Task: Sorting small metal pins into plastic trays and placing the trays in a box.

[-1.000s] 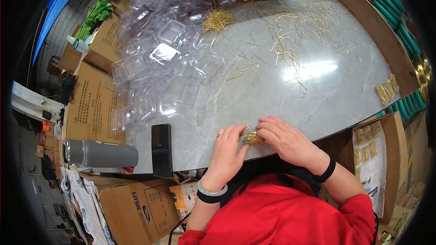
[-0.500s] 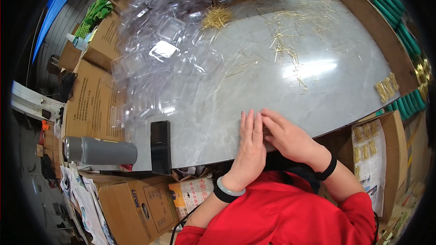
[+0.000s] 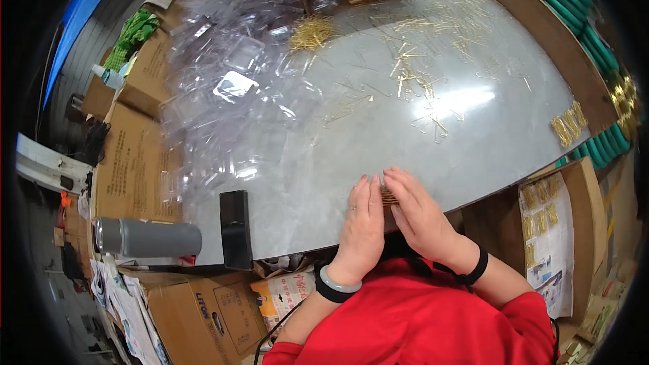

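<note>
I see both hands pressed side by side at the near edge of the grey table [image 3: 405, 142], at about 6 o'clock in the view. The left hand [image 3: 364, 220] stands on its edge with the fingers straight and together, and the right hand [image 3: 418, 211] lies flat against it with its fingers extended; between the two palms sits a small bundle of gold pins [image 3: 388, 196], only a sliver of it showing, squeezed rather than gripped by curled fingers. At 10 to 11 o'clock a heap of clear plastic clamshell boxes [image 3: 223, 101] spreads over the tabletop; I cannot tell whether any of them holds anything. A loose pile of gold pins [image 3: 311, 32] lies at 12 o'clock just beside that heap, and more scattered pins [image 3: 422, 88] run across the table toward 1 o'clock. At 3 o'clock an open cardboard box [image 3: 574, 230] stands beside the table with a white sheet carrying gold pieces in it. A black phone [image 3: 235, 228] rests at 8 o'clock by the table edge, with a grey flask [image 3: 145, 238] lying on its side just beyond it, and cardboard cartons [image 3: 132, 162] stacked at 9 o'clock.
</note>
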Motion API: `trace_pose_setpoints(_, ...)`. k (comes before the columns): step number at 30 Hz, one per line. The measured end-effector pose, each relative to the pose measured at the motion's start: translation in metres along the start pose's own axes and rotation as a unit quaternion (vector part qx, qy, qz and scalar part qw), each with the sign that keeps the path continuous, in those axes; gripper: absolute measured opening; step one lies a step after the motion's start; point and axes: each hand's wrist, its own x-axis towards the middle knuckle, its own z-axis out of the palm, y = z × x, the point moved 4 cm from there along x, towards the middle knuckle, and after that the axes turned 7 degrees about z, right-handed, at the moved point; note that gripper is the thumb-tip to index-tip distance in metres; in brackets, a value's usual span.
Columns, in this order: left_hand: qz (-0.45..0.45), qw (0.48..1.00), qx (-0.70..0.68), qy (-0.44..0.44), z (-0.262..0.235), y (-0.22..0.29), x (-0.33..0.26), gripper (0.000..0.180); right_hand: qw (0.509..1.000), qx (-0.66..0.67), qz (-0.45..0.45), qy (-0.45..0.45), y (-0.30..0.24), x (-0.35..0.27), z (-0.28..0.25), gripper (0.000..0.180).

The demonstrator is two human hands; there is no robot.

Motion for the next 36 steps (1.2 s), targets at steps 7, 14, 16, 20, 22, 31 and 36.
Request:
trace_pose_setpoints(7, -0.03, 0.995, -0.08, 0.044, -0.002, 0.0, 0.0, 0.069, 0.968, -0.234, -0.083, -0.02, -0.004, -0.002, 0.011, 0.044)
trace_pose_setpoints(14, -0.095, 0.993, -0.065, -0.01, -0.044, -0.026, -0.006, 0.065, 0.965, -0.243, -0.098, -0.036, 0.004, 0.006, -0.004, 0.044)
trace_pose_setpoints(16, -0.217, 0.933, -0.262, 0.116, -0.073, -0.058, -0.011, 0.052, 0.966, -0.244, -0.08, -0.031, 0.01, 0.01, -0.015, 0.042)
trace_pose_setpoints(20, -0.4, 0.786, -0.429, 0.195, -0.117, -0.122, -0.001, 0.034, 0.974, -0.215, -0.065, -0.008, 0.024, 0.01, -0.026, 0.041)
trace_pose_setpoints(22, -0.448, 0.765, -0.424, 0.187, -0.117, -0.148, 0.005, 0.039, 0.976, -0.21, -0.057, 0.006, 0.025, 0.011, -0.028, 0.04)
trace_pose_setpoints(31, -0.456, 0.74, -0.442, 0.22, -0.102, -0.151, 0.004, 0.019, 0.981, -0.184, -0.06, 0.002, 0.031, 0.007, -0.028, 0.04)
trace_pose_setpoints(36, -0.363, 0.738, -0.539, 0.183, -0.084, -0.055, -0.044, 0.007, 0.978, -0.198, -0.058, -0.011, 0.024, 0.006, -0.025, 0.041)
